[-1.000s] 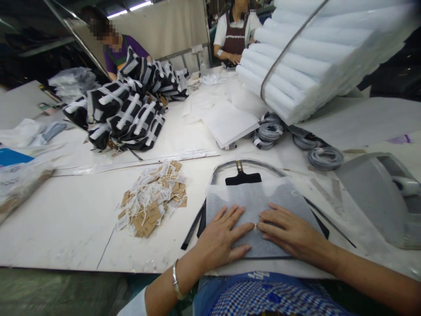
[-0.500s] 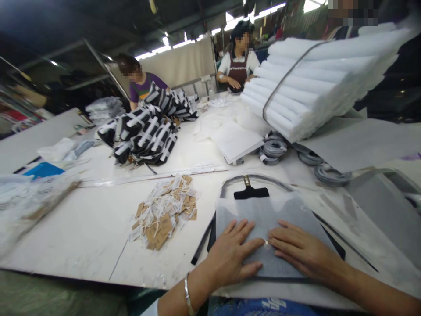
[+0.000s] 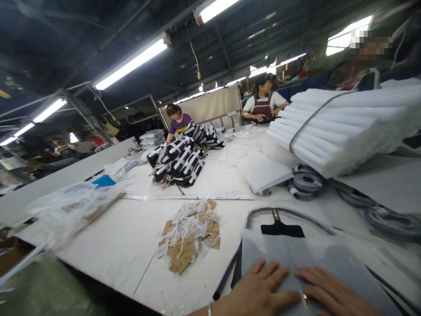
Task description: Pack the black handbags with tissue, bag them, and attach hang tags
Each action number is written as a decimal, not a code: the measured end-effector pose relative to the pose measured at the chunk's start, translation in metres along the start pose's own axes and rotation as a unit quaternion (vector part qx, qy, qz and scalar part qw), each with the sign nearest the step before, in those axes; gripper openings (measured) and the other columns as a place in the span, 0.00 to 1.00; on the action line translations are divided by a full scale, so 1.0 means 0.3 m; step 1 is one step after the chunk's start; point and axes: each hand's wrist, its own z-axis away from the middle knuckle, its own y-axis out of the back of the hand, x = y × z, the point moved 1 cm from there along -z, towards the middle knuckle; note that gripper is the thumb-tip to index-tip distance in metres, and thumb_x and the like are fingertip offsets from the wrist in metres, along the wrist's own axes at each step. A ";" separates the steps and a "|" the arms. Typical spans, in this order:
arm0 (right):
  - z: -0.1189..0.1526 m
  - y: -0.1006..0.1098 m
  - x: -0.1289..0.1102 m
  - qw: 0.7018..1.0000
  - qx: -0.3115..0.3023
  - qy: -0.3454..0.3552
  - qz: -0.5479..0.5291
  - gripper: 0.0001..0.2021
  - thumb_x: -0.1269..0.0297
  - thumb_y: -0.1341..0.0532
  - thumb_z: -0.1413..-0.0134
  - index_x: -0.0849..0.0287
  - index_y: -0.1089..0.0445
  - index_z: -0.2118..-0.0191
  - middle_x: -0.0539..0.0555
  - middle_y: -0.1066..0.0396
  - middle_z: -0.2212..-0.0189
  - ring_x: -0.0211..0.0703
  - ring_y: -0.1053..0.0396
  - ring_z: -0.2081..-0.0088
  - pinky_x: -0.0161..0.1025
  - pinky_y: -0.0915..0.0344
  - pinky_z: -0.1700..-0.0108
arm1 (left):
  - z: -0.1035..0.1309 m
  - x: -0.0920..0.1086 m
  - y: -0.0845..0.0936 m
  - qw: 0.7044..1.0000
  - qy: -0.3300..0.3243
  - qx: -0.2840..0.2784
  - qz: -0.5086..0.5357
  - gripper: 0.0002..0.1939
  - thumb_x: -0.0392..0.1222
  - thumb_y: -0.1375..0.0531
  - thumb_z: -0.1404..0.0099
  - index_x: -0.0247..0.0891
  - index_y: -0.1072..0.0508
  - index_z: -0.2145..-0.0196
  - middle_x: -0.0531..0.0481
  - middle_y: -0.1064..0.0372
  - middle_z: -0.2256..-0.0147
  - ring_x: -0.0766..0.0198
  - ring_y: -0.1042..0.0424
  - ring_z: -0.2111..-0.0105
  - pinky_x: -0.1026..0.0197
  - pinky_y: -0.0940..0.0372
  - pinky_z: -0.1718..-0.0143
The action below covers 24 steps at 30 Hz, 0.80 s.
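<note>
A translucent whitish sheet [image 3: 296, 250] covers a dark bag at the lower right, with a black tab and gold-coloured clasp [image 3: 282, 228] showing above its top edge and a grey looped handle [image 3: 296, 213] beyond. My left hand [image 3: 263, 285] lies flat on the sheet, fingers spread. Beside it on the right, my right hand [image 3: 329, 289] rests on the sheet with its fingers stretched out. The hands are close together but apart, and the frame's bottom edge cuts off part of both. A dark strap [image 3: 226, 274] sticks out left of the sheet.
Brown and white tags [image 3: 190, 235] are heaped left of the bag. Farther back are striped black-and-white bundles [image 3: 180, 160], white sheets [image 3: 263, 171], coiled grey cords [image 3: 304, 182] and a strapped stack of white rolls [image 3: 332, 125]. Plastic bags [image 3: 75, 206] lie left. Two people work across the table [image 3: 131, 237].
The view has tilted up and turned left, so the table items appear lower and farther right. Both hands remain on the sheet, now partly out of frame.
</note>
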 end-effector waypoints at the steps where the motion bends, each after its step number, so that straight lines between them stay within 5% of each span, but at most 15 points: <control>1: -0.004 0.005 -0.007 1.000 -0.019 -0.020 0.005 0.30 0.57 0.39 0.39 0.49 0.41 0.33 0.53 0.34 0.39 0.54 0.30 0.43 0.45 0.24 0.51 | 0.006 0.003 0.011 1.000 0.008 -0.001 0.011 0.30 0.62 0.54 0.27 0.47 0.42 0.34 0.43 0.51 0.31 0.51 0.48 0.32 0.45 0.49 0.33; 6: -0.042 0.049 -0.043 0.991 -0.117 -0.066 -0.022 0.34 0.50 0.41 0.37 0.47 0.51 0.29 0.57 0.45 0.32 0.62 0.42 0.35 0.66 0.38 0.41 | 0.033 -0.005 0.003 0.996 0.066 -0.025 0.062 0.35 0.65 0.51 0.29 0.50 0.49 0.31 0.47 0.62 0.28 0.45 0.62 0.29 0.38 0.59 0.31; 12: -0.048 0.060 -0.048 0.986 -0.121 -0.101 -0.058 0.32 0.53 0.41 0.36 0.49 0.49 0.30 0.56 0.49 0.31 0.59 0.47 0.33 0.62 0.47 0.35 | 0.048 -0.026 -0.078 0.997 0.070 -0.016 0.042 0.39 0.66 0.48 0.32 0.51 0.54 0.30 0.46 0.68 0.28 0.42 0.61 0.29 0.37 0.55 0.32; 18: -0.015 0.013 0.013 0.994 -0.051 -0.082 -0.049 0.34 0.47 0.39 0.39 0.57 0.42 0.32 0.57 0.33 0.39 0.50 0.34 0.40 0.44 0.34 0.42 | 0.041 -0.091 -0.146 0.993 0.007 0.075 -0.093 0.36 0.65 0.50 0.31 0.48 0.46 0.31 0.45 0.48 0.32 0.46 0.46 0.33 0.48 0.39 0.38; 21: -0.008 0.003 0.045 0.988 -0.047 -0.120 -0.090 0.31 0.54 0.41 0.36 0.55 0.44 0.31 0.55 0.30 0.42 0.47 0.31 0.43 0.41 0.30 0.46 | 0.008 -0.132 -0.097 0.997 0.017 0.069 -0.043 0.28 0.58 0.54 0.25 0.42 0.37 0.36 0.52 0.38 0.36 0.56 0.38 0.37 0.57 0.34 0.43; 24: -0.025 0.009 0.075 0.985 -0.048 -0.148 -0.080 0.28 0.61 0.45 0.34 0.54 0.46 0.30 0.54 0.29 0.43 0.48 0.30 0.44 0.45 0.31 0.45 | -0.049 -0.172 -0.029 0.994 0.100 0.039 0.019 0.20 0.43 0.54 0.23 0.37 0.34 0.40 0.49 0.31 0.41 0.63 0.31 0.43 0.62 0.31 0.46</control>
